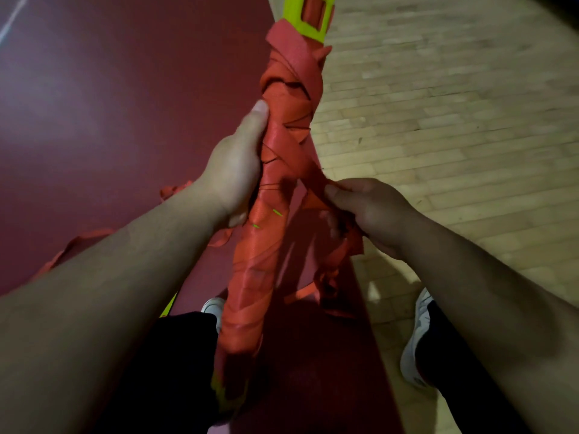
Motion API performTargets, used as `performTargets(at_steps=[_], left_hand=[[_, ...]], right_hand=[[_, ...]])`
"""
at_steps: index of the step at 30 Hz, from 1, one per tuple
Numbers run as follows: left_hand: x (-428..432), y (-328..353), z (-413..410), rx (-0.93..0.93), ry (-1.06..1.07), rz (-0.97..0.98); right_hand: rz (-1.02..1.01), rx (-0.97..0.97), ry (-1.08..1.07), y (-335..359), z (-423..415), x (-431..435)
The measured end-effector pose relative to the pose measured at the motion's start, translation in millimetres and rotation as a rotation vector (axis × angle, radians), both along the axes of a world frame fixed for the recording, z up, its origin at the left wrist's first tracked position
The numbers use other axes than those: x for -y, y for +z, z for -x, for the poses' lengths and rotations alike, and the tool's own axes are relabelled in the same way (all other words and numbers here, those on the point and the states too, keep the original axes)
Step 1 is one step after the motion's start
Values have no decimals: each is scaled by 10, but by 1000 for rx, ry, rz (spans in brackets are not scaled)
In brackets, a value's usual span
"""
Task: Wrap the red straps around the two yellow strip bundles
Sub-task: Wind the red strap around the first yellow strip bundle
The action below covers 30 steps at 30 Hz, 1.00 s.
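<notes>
A long yellow strip bundle stands nearly upright in front of me, its yellow end with a buckle slot showing at the top. Red strap is wound over most of its length in crossing turns. My left hand grips the wrapped bundle at mid-height, thumb pointing up along it. My right hand pinches a bunched loose length of red strap just right of the bundle; that strap hangs down toward the floor. A sliver of yellow shows low on the left, behind my left forearm.
More loose red strap lies on the dark red floor at the left. Pale wooden floor fills the right side. My shoes and dark trousers are below the bundle.
</notes>
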<state>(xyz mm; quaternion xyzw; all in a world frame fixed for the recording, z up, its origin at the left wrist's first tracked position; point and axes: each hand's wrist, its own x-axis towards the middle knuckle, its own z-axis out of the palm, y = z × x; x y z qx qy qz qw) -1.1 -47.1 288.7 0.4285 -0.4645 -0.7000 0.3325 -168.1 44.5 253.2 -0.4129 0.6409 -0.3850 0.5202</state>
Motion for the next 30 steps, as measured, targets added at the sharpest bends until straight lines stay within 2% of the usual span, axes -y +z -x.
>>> performTargets(at_steps=[3,6,11,15,18,23,27,30], left_hand=[[-58,52,23,39,-135,110],[30,19,-35,-2,-194,226],[108,40,-144,-92,-189,169],[119,30,-134,-129,-106,80],[183,-11,-197,-122,-119,93],[140,-36,-186,-5,-87,122],[169,2,-205,48,-65,164],[198,35,-239,37,-60,176]], right_hand=[[42,-25,-65,-4,38,32],[21,-30,-13,49,104,23],[-33,-24,239,105,163,-26],[-52,-144,400,-14,50,-72],[2,-176,310,-10,71,-52],[31,-140,223,72,251,-58],[-44,-293,275,63,328,-58],[-237,-478,405,-21,365,-83]])
